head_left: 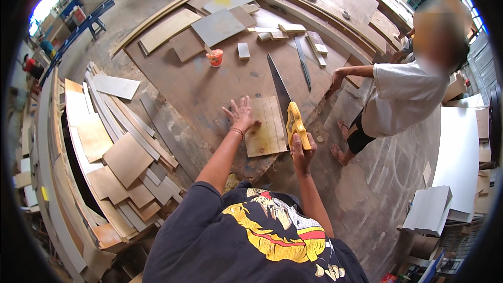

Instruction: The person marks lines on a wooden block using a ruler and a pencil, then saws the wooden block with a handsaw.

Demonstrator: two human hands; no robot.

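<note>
Just right of spread, empty left hand (241, 115), perhaps in contact, board (268, 131); saw (294, 115) tight in right hand (304, 152).

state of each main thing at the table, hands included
Wooden board: flat on the table
Saw: held, blade pointing away
Right hand: closed on the saw's handle
Left hand: spread, at board's left edge
Red cup: upright, something poking out
Dark strip: lying flat
Other person: standing

A yellow-handled saw (292, 112) points forward just beside the right edge of a flat, pale wooden board (266, 127).
</note>
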